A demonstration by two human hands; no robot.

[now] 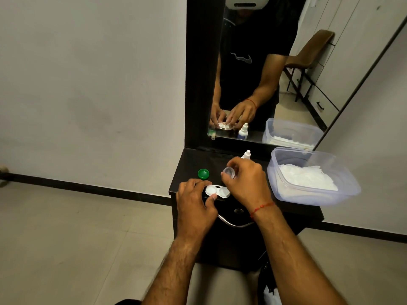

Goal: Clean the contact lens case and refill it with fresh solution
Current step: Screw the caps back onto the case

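Green cap [203, 173], white lens case [217, 191], black dresser [193, 159]

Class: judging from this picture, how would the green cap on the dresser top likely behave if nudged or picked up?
The green cap looks small, probably light and stiff. Lying flat, it would likely slide, not roll. Its ridged rim should help grip.

Small white dropper bottle [247, 154] at 12 o'clock of the right hand [246, 182]: only cap & shoulder show, body hidden behind the knuckles. White twin-well contact lens case [217, 191]: right well approx. half covered by that hand. Both forearms cut off by the bottom edge.
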